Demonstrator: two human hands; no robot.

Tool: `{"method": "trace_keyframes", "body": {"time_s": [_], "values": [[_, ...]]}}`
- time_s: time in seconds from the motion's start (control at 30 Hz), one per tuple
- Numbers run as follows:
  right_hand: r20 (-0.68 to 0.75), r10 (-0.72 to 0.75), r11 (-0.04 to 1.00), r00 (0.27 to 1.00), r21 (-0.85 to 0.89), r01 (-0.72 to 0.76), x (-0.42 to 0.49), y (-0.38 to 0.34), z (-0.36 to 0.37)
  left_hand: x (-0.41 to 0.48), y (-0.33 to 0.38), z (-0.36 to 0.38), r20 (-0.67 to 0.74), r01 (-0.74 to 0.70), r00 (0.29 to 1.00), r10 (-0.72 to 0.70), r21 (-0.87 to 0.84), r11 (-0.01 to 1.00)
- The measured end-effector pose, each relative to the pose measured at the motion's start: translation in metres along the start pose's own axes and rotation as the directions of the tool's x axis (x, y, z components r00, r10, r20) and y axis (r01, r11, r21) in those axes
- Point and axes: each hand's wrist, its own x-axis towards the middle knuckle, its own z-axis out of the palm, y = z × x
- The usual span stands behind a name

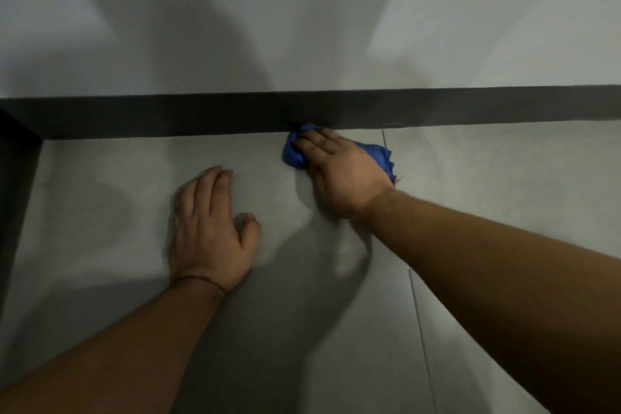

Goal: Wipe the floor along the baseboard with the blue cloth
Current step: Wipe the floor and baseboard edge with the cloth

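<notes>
A crumpled blue cloth (293,153) lies on the grey tiled floor (487,178), its far end touching the dark baseboard (168,116) that runs across the view. My right hand (339,171) presses flat on top of the cloth, fingers pointing toward the baseboard; blue fabric sticks out on both sides of the hand. My left hand (210,228) rests palm down on the bare floor, fingers spread a little, holding nothing, a hand's width nearer to me and left of the cloth.
A pale wall (302,17) rises above the baseboard. At the left a second dark baseboard (16,195) meets the first in a corner. A thin tile joint (416,299) runs toward me on the right.
</notes>
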Motion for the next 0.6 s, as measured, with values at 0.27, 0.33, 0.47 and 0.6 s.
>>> {"method": "trace_keyframes", "body": {"time_s": [0.27, 0.33, 0.47, 0.6], "values": [[-0.051, 0.116, 0.993, 0.992, 0.007, -0.116, -0.037, 0.067, -0.03, -0.002, -0.001, 0.0, 0.005, 0.003, 1.0, -0.003, -0.009, 1.0], [-0.072, 0.141, 0.99, 0.987, 0.009, -0.141, -0.043, 0.077, -0.033, -0.003, 0.0, 0.0, 0.006, 0.005, 1.0, -0.005, -0.018, 1.0], [-0.103, 0.221, 0.975, 0.97, 0.017, -0.22, -0.055, 0.1, -0.038, -0.002, 0.002, -0.001, 0.012, 0.022, 1.0, -0.021, -0.021, 1.0], [-0.126, 0.316, 0.949, 0.94, 0.03, -0.315, -0.07, 0.126, -0.047, -0.003, 0.003, -0.001, 0.016, 0.026, 1.0, -0.025, -0.021, 0.999]]}}
